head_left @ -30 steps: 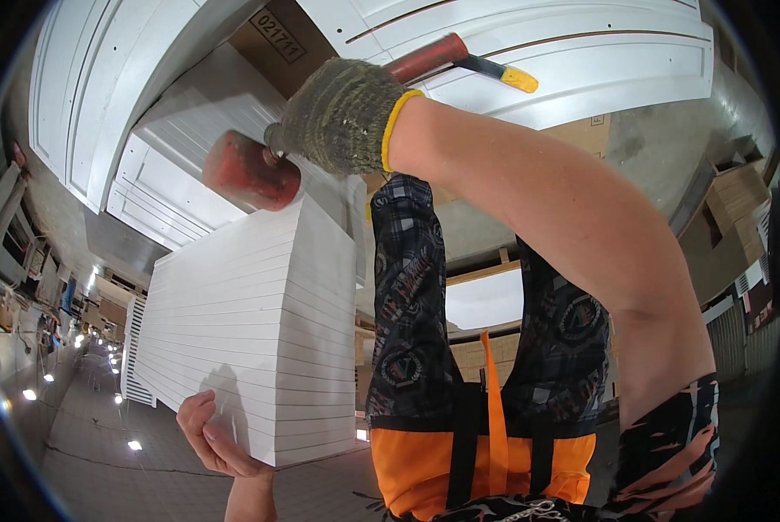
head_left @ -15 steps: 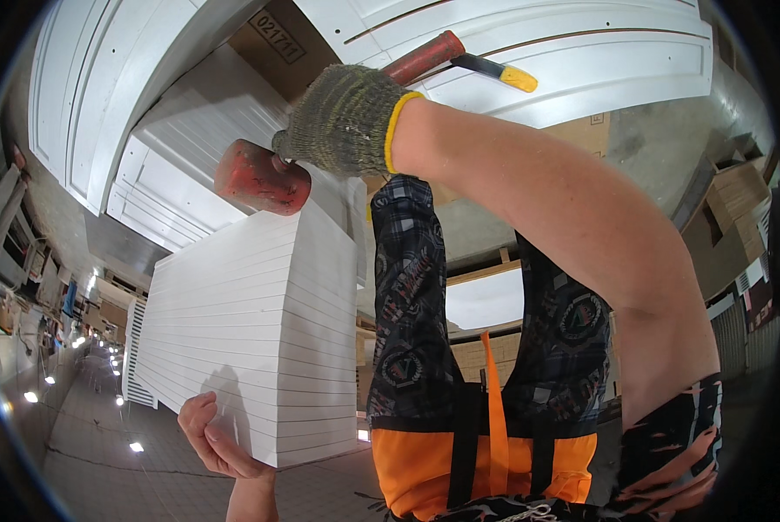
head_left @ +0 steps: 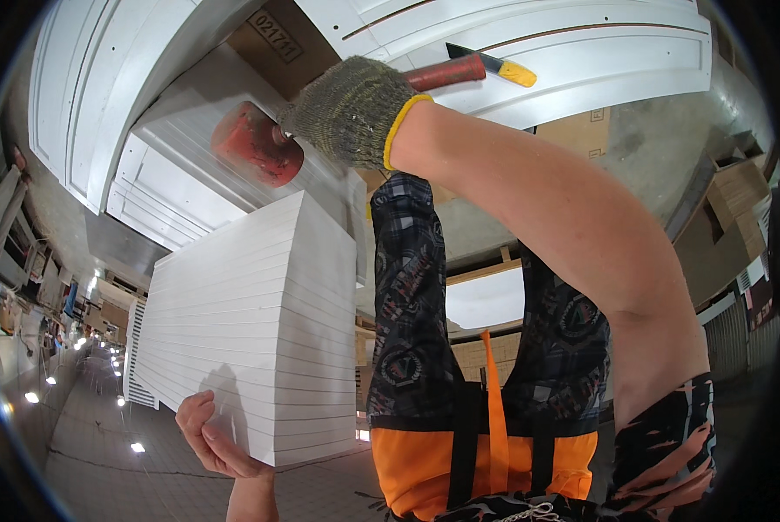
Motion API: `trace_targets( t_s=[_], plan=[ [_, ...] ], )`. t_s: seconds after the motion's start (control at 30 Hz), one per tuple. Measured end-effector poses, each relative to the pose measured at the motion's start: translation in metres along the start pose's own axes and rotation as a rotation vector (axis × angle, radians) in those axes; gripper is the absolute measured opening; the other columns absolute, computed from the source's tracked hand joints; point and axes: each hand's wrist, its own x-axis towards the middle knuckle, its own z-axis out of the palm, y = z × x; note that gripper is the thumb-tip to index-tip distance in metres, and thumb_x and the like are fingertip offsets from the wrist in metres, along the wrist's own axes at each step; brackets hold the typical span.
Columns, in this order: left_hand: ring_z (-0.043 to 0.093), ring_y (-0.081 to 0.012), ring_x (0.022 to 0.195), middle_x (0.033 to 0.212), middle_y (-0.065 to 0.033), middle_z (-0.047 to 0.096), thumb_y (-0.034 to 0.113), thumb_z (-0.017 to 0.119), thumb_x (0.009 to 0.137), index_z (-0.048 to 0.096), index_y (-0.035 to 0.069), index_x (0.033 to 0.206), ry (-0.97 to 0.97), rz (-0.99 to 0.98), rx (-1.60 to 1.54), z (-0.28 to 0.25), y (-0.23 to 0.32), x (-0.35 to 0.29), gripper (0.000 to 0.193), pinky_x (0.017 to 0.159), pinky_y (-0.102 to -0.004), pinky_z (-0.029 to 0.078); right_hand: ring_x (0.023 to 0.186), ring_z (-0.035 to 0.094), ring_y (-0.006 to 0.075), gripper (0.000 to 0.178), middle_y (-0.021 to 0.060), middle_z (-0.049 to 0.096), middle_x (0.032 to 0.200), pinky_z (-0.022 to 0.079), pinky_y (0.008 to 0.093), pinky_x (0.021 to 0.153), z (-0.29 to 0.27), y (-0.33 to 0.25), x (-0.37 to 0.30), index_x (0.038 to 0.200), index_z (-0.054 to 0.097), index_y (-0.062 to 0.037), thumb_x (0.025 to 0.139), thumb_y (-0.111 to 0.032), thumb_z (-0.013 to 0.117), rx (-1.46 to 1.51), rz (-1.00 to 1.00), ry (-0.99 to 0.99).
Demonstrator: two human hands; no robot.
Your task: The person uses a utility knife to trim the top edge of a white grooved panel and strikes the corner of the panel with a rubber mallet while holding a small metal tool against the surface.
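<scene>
A stack of long white boards [head_left: 224, 304] stands on my left, its layers separated by thin lines. My bare left hand [head_left: 220, 439] grips the stack's lower edge, with bent fingers against its side; the palm is partly hidden. In a grey knit glove with yellow trim, my right hand [head_left: 351, 113] is closed round the handle of a red mallet [head_left: 259, 143]. The mallet's scuffed head hangs just beyond the far end of the stack, with a small gap showing. Part of the handle sticks out past the glove.
White panelled doors [head_left: 616, 61] lie across the far side, with a yellow-and-black utility knife [head_left: 516, 73] on top. A brown carton [head_left: 281, 48] sits between panels. Open cardboard boxes [head_left: 725, 213] stand at the right. More white panels [head_left: 168, 187] lie beyond the stack.
The mallet head has lifted away from the stack's far end, and its handle has tilted lower at the right. My left hand and the stack have barely moved.
</scene>
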Motion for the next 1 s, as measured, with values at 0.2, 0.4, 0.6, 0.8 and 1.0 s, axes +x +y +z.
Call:
trace_targets(
  t_s=[0.2, 0.4, 0.6, 0.8, 1.0],
  plan=[
    [0.052, -0.027, 0.104, 0.108, -0.0163, 0.057, 0.02, 0.036, 0.099, 0.059, -0.002, 0.107, 0.01, 0.024, 0.053, 0.002, -0.003, -0.002, 0.032, 0.093, -0.0423, 0.039, 0.086, 0.073, 0.0304, 0.02, 0.0113, 0.073, 0.093, 0.059, 0.0435, 0.071, 0.009, -0.001, -0.006, 0.108, 0.071, -0.0147, 0.093, -0.022, 0.059, -0.116, -0.045, -0.081],
    [0.057, -0.0338, 0.1, 0.116, -0.0219, 0.054, 0.032, 0.05, 0.099, 0.04, -0.001, 0.134, -0.152, 0.244, 0.248, -0.016, -0.023, -0.003, 0.049, 0.081, -0.0479, 0.047, 0.081, 0.072, 0.0308, 0.034, 0.0138, 0.07, 0.089, 0.058, 0.0437, 0.065, 0.012, -0.021, -0.053, 0.122, 0.057, -0.0095, 0.089, -0.018, 0.062, 0.15, 0.241, 0.019],
    [0.059, -0.0376, 0.098, 0.119, -0.025, 0.053, 0.038, 0.057, 0.099, 0.032, -0.002, 0.146, -0.234, 0.338, 0.319, -0.025, -0.03, -0.005, 0.068, 0.076, -0.0503, 0.052, 0.075, 0.068, 0.0355, 0.056, 0.0176, 0.065, 0.091, 0.055, 0.0481, 0.063, 0.032, -0.067, -0.115, 0.138, 0.044, -0.0041, 0.086, -0.015, 0.062, 0.433, 0.438, -0.028],
    [0.055, -0.0307, 0.1, 0.108, -0.0196, 0.057, 0.027, 0.044, 0.099, 0.05, -0.003, 0.117, -0.087, 0.167, 0.194, -0.005, -0.013, 0.0, 0.036, 0.087, -0.0445, 0.044, 0.087, 0.065, 0.044, 0.068, 0.0289, 0.063, 0.103, 0.054, 0.0517, 0.077, 0.08, -0.114, -0.158, 0.148, 0.034, 0.0056, 0.087, -0.013, 0.06, 0.865, 0.656, 0.284],
    [0.053, -0.0278, 0.101, 0.103, -0.0159, 0.058, 0.019, 0.036, 0.1, 0.059, -0.003, 0.103, 0.005, 0.045, 0.118, 0.002, -0.004, 0.001, 0.032, 0.094, -0.0426, 0.04, 0.095, 0.064, 0.0434, 0.068, 0.0316, 0.062, 0.113, 0.053, 0.0504, 0.082, 0.101, -0.148, -0.136, 0.147, 0.036, 0.0044, 0.087, -0.012, 0.061, 0.824, 0.853, 0.273]
  ],
)
